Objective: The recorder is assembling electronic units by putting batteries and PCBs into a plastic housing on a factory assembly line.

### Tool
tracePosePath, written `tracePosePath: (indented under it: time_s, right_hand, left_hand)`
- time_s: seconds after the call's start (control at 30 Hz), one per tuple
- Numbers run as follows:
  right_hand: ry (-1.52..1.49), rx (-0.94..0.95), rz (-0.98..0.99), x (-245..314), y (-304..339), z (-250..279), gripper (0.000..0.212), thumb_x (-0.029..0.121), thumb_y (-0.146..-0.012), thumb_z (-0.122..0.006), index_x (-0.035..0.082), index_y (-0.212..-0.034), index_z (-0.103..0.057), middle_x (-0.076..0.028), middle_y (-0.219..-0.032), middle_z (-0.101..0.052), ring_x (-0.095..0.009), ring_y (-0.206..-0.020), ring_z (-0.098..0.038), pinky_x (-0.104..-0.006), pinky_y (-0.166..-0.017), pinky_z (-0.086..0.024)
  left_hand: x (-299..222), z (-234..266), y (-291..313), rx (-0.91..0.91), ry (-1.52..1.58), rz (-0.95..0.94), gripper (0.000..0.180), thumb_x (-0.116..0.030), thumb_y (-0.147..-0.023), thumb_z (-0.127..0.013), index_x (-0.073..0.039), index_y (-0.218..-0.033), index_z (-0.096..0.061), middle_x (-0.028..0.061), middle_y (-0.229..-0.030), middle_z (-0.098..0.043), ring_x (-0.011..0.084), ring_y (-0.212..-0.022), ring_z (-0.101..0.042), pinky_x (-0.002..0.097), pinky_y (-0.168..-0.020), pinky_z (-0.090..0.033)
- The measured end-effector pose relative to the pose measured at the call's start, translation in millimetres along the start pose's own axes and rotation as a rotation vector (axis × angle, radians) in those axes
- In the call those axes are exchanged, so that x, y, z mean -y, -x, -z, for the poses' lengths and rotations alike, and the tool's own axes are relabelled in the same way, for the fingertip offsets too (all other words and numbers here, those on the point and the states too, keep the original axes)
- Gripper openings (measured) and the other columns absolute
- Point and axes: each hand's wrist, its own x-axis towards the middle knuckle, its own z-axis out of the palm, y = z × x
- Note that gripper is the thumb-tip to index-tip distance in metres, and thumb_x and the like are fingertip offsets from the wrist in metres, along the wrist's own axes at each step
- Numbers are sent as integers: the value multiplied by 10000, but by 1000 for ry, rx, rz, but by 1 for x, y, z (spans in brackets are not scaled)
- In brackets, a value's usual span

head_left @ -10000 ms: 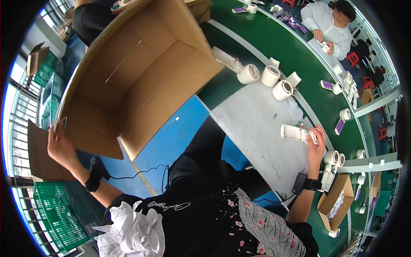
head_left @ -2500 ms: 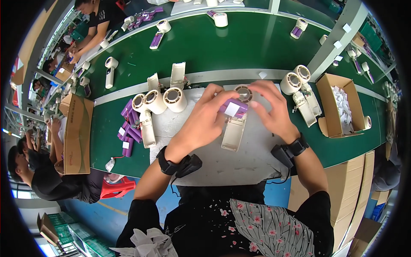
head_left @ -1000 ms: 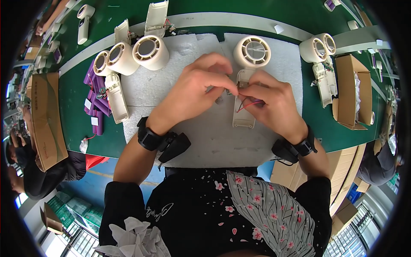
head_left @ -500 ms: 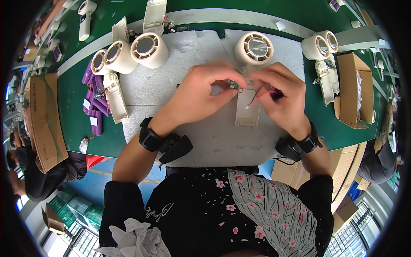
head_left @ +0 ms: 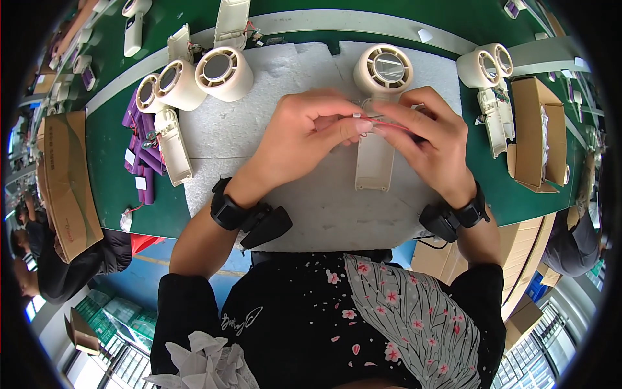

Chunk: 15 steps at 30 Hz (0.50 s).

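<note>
A cream handheld fan lies on the grey-white foam sheet [head_left: 311, 214], its round head [head_left: 383, 68] farthest away and its open handle shell [head_left: 374, 167] toward me. My left hand [head_left: 304, 133] is closed in a pinch above the handle. The small green circuit board it held half a second ago is now mostly hidden by the fingers. A white plug [head_left: 357, 116] shows at its fingertips. Pinched between the fingers of my right hand [head_left: 431, 136] are red battery wires [head_left: 389, 123], which run to the plug. The purple battery is hidden behind that hand.
Several cream fan heads [head_left: 225, 73], an open shell [head_left: 173, 148] and purple batteries [head_left: 148, 159] lie on the left. At the right are more fan heads [head_left: 478, 69], an open shell [head_left: 497, 120] and a cardboard box [head_left: 541, 136]. People sit at both sides.
The loose plug has come up from beside my right thumb to my left fingertips. My right fingers have closed on the wires. The circuit board and purple battery have gone out of sight.
</note>
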Motion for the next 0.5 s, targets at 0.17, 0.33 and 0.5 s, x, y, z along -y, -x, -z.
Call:
tracePosePath:
  time_s: [0.17, 0.33, 0.5]
  right_hand:
    - [-23, 85, 14, -1, 4, 0, 176, 26, -767, -761, 41, -941, -738, -59, -868, -597, -142, -631, -570, -254, -535, -451]
    - [-87, 128, -28, -2, 5, -2, 128, 8, -776, -749, 32, -900, -733, -55, -865, -577, -128, -607, -546, -254, -521, -434]
    - [-120, 197, -72, 0, 1, 7, 105, 1, -776, -746, 23, -876, -725, -51, -869, -564, -120, -585, -529, -251, -513, -424]
  left_hand:
    - [0, -4, -1, -61, 70, -27, 142, -39, -886, -675, 43, -1002, -686, 74, -861, -660, 124, -757, -646, 244, -660, -527]
    - [-1, 1, -1, -10, 102, 13, 214, -4, -876, -668, 21, -1088, -674, 69, -899, -669, 119, -814, -652, 241, -715, -534]
    - [-8, 10, -1, 79, 90, 136, 340, 29, -864, -671, -6, -1199, -623, 84, -1024, -669, 130, -905, -652, 250, -774, -540]
